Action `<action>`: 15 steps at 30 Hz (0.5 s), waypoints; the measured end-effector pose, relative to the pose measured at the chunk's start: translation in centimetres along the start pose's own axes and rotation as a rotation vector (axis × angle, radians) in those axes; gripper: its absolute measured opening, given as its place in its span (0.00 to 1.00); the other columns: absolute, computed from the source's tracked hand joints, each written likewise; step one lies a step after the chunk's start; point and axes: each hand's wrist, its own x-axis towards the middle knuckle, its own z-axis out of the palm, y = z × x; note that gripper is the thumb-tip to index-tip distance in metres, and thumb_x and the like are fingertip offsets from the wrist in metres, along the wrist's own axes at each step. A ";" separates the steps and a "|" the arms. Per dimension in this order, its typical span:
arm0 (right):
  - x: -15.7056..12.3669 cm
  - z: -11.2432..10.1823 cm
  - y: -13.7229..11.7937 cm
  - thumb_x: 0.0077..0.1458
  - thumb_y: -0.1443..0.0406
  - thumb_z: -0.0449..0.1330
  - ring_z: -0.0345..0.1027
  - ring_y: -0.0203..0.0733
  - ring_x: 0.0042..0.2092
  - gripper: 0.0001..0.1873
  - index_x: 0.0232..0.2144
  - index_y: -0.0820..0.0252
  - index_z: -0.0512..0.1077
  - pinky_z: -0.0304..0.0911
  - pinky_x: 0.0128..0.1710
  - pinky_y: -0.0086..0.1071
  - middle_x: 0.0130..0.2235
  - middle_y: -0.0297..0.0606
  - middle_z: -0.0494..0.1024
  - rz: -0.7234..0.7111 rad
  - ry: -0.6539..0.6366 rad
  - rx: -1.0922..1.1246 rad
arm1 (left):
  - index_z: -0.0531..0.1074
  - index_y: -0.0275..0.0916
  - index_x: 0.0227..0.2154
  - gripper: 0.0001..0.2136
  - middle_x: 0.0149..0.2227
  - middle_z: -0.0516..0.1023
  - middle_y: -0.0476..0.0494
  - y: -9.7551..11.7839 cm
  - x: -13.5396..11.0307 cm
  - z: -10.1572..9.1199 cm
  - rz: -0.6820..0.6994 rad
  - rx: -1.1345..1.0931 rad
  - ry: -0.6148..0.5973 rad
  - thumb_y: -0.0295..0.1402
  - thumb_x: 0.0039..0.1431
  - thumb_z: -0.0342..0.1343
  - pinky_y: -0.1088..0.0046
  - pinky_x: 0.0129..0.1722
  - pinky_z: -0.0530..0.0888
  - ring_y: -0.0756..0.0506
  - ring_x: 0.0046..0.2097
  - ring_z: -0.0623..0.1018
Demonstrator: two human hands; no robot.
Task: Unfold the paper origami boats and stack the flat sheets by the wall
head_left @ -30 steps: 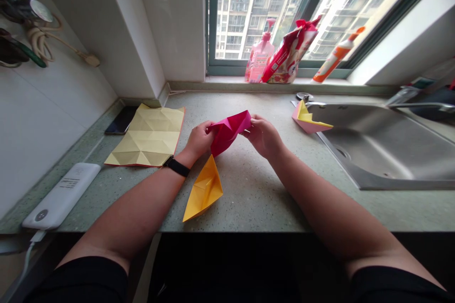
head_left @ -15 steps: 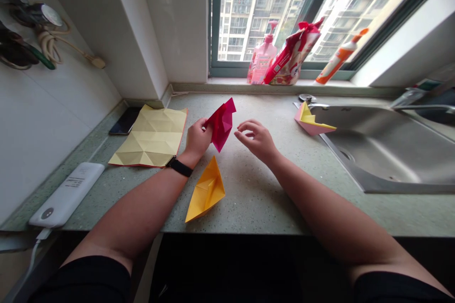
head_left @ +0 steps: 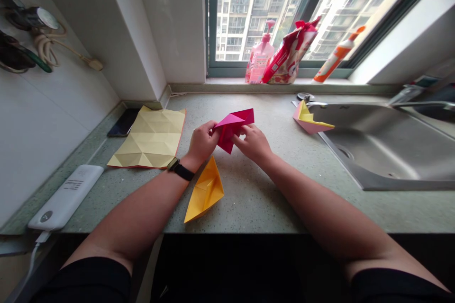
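So the left hand (head_left: 204,142) has its grip pinched on the magenta folded paper (head_left: 230,125), up over the worktop (head_left: 263,194). Right hand (head_left: 254,143) is on the other side, looks like it's pinching too, though that's partly hidden. Yellow paper boat (head_left: 205,193) sits on the near side.

This is looking like a kitchen: a steel sink (head_left: 398,151) is sitting in the bench (head_left: 263,199) at right, a tap (head_left: 405,95) is standing at its far side, and a pump bottle (head_left: 260,59) is resting on the far windowsill (head_left: 223,81).
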 end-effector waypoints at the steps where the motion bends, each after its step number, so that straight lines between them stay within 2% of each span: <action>1: 0.0 0.1 0.1 0.62 0.58 0.64 0.77 0.50 0.42 0.10 0.32 0.55 0.80 0.71 0.43 0.42 0.40 0.43 0.82 0.020 0.004 -0.008 | 0.77 0.39 0.32 0.11 0.31 0.82 0.47 0.1 0.0 -0.1 0.009 0.001 -0.001 0.36 0.70 0.56 0.73 0.36 0.70 0.47 0.33 0.77; 4: 0.3 0.2 0.5 0.62 0.58 0.61 0.77 0.52 0.42 0.12 0.30 0.55 0.80 0.71 0.43 0.43 0.39 0.44 0.83 0.032 0.006 0.053 | 0.78 0.40 0.34 0.11 0.32 0.82 0.47 0.3 -0.1 -0.3 0.010 0.002 -0.003 0.35 0.71 0.55 0.72 0.38 0.71 0.46 0.35 0.77; 8: 1.0 0.0 1.2 0.59 0.56 0.61 0.77 0.52 0.42 0.14 0.25 0.53 0.78 0.72 0.44 0.44 0.35 0.40 0.83 0.083 -0.008 0.268 | 0.79 0.40 0.36 0.10 0.33 0.83 0.46 0.2 0.0 -0.4 -0.024 -0.021 -0.018 0.35 0.71 0.55 0.72 0.39 0.72 0.45 0.37 0.79; 12: 1.2 -0.2 1.3 0.59 0.50 0.61 0.76 0.48 0.38 0.17 0.28 0.54 0.78 0.72 0.39 0.41 0.35 0.40 0.83 0.244 -0.081 0.583 | 0.79 0.40 0.39 0.13 0.35 0.83 0.46 -0.7 0.2 -0.1 -0.072 -0.086 -0.076 0.43 0.72 0.56 0.73 0.35 0.72 0.45 0.35 0.79; 15: 1.2 -0.5 1.1 0.57 0.48 0.63 0.78 0.48 0.40 0.18 0.33 0.55 0.79 0.72 0.39 0.39 0.37 0.41 0.86 0.348 -0.128 0.786 | 0.79 0.39 0.39 0.19 0.34 0.83 0.46 -1.5 0.2 0.2 -0.101 -0.115 -0.145 0.50 0.71 0.56 0.74 0.33 0.70 0.46 0.34 0.78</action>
